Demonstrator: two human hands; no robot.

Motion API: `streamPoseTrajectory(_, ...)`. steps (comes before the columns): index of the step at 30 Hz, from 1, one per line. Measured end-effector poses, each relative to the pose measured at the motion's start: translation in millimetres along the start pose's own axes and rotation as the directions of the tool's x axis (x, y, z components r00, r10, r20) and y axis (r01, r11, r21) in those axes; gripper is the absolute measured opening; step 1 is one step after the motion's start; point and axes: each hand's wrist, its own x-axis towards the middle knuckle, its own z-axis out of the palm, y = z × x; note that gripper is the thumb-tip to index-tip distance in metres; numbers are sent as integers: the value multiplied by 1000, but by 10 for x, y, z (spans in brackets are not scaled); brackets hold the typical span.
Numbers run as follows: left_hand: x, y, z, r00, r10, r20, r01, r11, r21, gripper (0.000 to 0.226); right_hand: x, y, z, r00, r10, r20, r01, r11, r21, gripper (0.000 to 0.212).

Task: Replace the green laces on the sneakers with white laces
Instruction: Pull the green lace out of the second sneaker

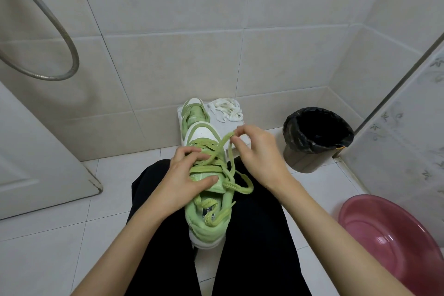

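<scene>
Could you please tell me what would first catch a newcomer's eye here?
A green sneaker lies on the person's lap at centre, the left hand pressing on it while the right hand pinches its green lace. Beyond it lie white laces; a pink basin sits at lower right.

Pale green and white are being shown on the low-top sneaker (pixel 204 230), threaded with flat green laces (pixel 206 170). Flat white laces (pixel 225 109) are being displayed on a white rectangular box (pixel 222 126). Black is being shown by the round bin's plastic liner (pixel 317 132), pink by the round plastic basin (pixel 389 235), grey leaf sprigs by the frosted white panel (pixel 408 139).
</scene>
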Motion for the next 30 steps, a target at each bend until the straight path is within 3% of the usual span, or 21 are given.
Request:
streamPoseTrajectory(2, 15, 50, 2, 1000, -4, -20, 4, 1000, -11, 24, -69, 65, 5, 994, 67, 86, -78, 989, 129, 15)
streamPoseTrajectory(6, 105, 162, 57, 982, 146, -116, -135, 986, 101, 41, -155, 109, 43, 972, 105, 210, -178, 913, 367, 8)
streamPoseTrajectory(9, 173, 202, 16, 974, 158, -160, -163, 986, -21, 21, -157, 137, 87, 959, 158, 236, -235, 908, 348, 12)
streamPoseTrajectory(13, 291, 251, -88, 979, 51, -199, -88, 979, -183, 25, -158, 210, 117, 934, 173, 312, -231, 959, 162, 3)
streamPoseTrajectory(16, 350, 326, -61, 982, -65, -178, -9, 923, -386, 23, -182, 246, 96, 934, 180, 309, -234, 961, 148, 5)
streamPoseTrajectory(18, 335, 325, -13, 977, -41, -210, -17, 962, -271, 25, -213, 266, 79, 939, 150, 311, -196, 973, 121, 8)
streamPoseTrajectory(20, 309, 266, 38, 980, 60, -191, -58, 998, 14, 29, -248, 289, 101, 950, 95, 296, -117, 991, 59, 14)
streamPoseTrajectory(22, 298, 227, 57, 989, 96, -112, -64, 963, 262, 35, -261, 289, 130, 967, 82, 242, -93, 995, 37, 17)
streamPoseTrajectory(28, 273, 165, 57, 992, 72, -99, -41, 957, 288, 40, 144, 189, -361, 976, 144, -164, -125, 985, 120, 19)
streamPoseTrajectory(30, 264, 159, 54, 992, 89, -89, -63, 964, 260, 35, 300, 62, -452, 979, 109, -174, -90, 990, 111, 19)
